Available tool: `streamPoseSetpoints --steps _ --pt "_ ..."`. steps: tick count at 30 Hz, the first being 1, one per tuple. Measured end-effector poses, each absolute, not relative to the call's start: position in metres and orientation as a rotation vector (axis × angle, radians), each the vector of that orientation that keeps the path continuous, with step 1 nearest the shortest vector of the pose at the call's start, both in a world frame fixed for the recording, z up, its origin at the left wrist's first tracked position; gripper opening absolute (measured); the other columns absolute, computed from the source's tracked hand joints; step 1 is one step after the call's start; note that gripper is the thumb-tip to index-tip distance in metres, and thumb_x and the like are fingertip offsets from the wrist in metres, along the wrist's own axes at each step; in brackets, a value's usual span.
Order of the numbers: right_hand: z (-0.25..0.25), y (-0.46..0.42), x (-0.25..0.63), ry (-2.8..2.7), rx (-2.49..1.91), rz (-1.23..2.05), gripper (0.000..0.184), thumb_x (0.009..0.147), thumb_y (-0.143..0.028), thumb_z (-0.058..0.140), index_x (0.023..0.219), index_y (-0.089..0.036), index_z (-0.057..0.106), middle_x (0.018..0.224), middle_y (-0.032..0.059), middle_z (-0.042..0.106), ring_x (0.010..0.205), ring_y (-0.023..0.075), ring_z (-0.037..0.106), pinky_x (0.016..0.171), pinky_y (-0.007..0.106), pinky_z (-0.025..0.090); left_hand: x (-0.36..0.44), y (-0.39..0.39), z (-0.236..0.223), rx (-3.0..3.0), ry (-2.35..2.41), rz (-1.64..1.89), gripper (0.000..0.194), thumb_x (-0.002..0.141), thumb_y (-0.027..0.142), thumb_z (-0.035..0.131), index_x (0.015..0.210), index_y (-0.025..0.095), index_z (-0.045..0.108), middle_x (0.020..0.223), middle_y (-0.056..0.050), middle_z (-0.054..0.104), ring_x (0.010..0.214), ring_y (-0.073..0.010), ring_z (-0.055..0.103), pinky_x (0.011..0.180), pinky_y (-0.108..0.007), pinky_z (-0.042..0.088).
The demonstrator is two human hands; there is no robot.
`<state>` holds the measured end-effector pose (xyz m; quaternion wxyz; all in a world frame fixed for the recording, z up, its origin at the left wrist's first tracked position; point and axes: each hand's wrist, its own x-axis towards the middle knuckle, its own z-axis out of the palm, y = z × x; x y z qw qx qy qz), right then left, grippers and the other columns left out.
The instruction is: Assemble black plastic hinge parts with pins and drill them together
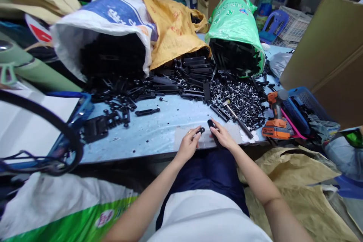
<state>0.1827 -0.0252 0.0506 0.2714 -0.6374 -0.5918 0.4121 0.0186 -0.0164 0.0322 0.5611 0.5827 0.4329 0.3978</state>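
Close to the table's front edge, my left hand (188, 144) is closed on a small black plastic part (201, 130) with a rounded end. Just to its right, my right hand (222, 136) grips a longer black plastic bar (210, 123) that slants toward me. The two parts are apart, with a small gap between them. Beyond my hands, on the blue table (159, 132), a hammer (236, 118) lies beside a heap of small black parts with metal pins (241, 96). A single black bar (147, 112) rests farther left.
A white sack (99, 19), a yellow sack (170, 22) and a green sack (234, 15) spill black parts onto the table's back. An orange cordless drill (275, 117) stands at right, near a blue basket (309, 102) and a cardboard box (326, 60). A black cable (56, 117) loops at left.
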Motion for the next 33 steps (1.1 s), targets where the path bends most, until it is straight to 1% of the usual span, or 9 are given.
streamPoseSetpoints --steps 3,5,9,11,14,17,22,29,33 --pt "0.049 -0.029 0.181 -1.239 -1.436 1.492 0.056 0.088 -0.047 0.037 0.138 -0.022 0.030 0.077 0.0014 0.060 0.058 0.0119 0.058 0.056 0.027 0.051 0.029 -0.021 0.038 1.255 1.034 0.936 0.053 0.077 0.047 0.051 0.117 0.013 0.056 0.093 -0.006 0.058 0.038 -0.0021 0.041 0.037 -0.020 0.037" --pt "0.049 -0.029 0.179 -1.171 -1.322 1.557 0.062 0.082 -0.052 0.046 0.135 -0.022 0.035 0.076 0.0002 0.060 0.055 0.0105 0.057 0.053 0.025 0.050 0.031 -0.020 0.042 1.281 1.064 0.960 0.051 0.077 0.044 0.052 0.117 0.013 0.056 0.090 -0.006 0.058 0.044 -0.0046 0.046 0.041 -0.021 0.040" --pt "0.049 -0.023 0.184 -1.402 -1.280 1.367 0.060 0.073 -0.052 0.059 0.124 -0.021 0.051 0.091 0.0025 0.064 0.057 0.0098 0.057 0.059 0.027 0.052 0.023 -0.018 0.047 1.530 1.089 1.030 0.038 0.078 0.035 0.052 0.110 0.016 0.062 0.079 -0.003 0.059 0.071 -0.0132 0.058 0.065 -0.026 0.049" --pt "0.052 -0.020 0.189 -1.623 -1.237 1.183 0.054 0.073 -0.050 0.061 0.119 -0.021 0.057 0.102 0.0051 0.065 0.074 0.0146 0.062 0.074 0.031 0.052 0.020 -0.019 0.048 1.649 1.100 1.042 0.035 0.081 0.033 0.050 0.109 0.017 0.063 0.076 -0.002 0.060 0.076 -0.0141 0.058 0.072 -0.028 0.049" --pt "0.058 -0.019 0.192 -1.856 -1.152 0.935 0.049 0.079 -0.047 0.056 0.119 -0.020 0.057 0.109 0.0081 0.063 0.097 0.0188 0.060 0.089 0.033 0.046 0.024 -0.023 0.048 1.751 1.151 1.121 0.032 0.084 0.032 0.048 0.108 0.018 0.063 0.081 -0.004 0.061 0.079 -0.0148 0.059 0.073 -0.028 0.049" --pt "0.062 -0.022 0.186 -1.875 -1.141 0.824 0.049 0.085 -0.046 0.048 0.126 -0.019 0.051 0.107 0.0091 0.063 0.095 0.0175 0.059 0.087 0.032 0.048 0.037 -0.029 0.049 1.802 1.218 1.348 0.031 0.087 0.028 0.045 0.111 0.018 0.061 0.084 -0.006 0.062 0.080 -0.0150 0.059 0.072 -0.027 0.049" --pt "0.059 -0.028 0.169 -1.738 -1.146 0.789 0.049 0.091 -0.044 0.037 0.133 -0.020 0.042 0.099 0.0077 0.060 0.073 0.0124 0.058 0.072 0.029 0.052 0.043 -0.022 0.054 1.918 1.220 1.647 0.032 0.088 0.020 0.042 0.116 0.017 0.056 0.084 -0.006 0.063 0.077 -0.0136 0.058 0.070 -0.027 0.050" --pt "0.045 -0.013 0.173 -1.848 -1.228 0.817 0.051 0.089 -0.048 0.038 0.133 -0.023 0.041 0.104 0.0069 0.059 0.076 0.0128 0.057 0.074 0.029 0.050 0.024 -0.005 0.040 2.004 1.189 1.367 0.031 0.090 0.024 0.037 0.111 0.017 0.059 0.088 -0.007 0.064 0.081 -0.0150 0.060 0.072 -0.029 0.051" --pt "0.059 0.026 0.207 -2.066 -1.432 0.659 0.050 0.088 -0.045 0.042 0.132 -0.022 0.043 0.107 0.0081 0.058 0.084 0.0157 0.056 0.078 0.031 0.048 0.025 -0.005 0.026 2.169 1.476 0.993 0.039 0.084 0.019 0.041 0.121 0.019 0.052 0.114 -0.013 0.058 0.104 -0.0248 0.055 0.086 -0.043 0.047"
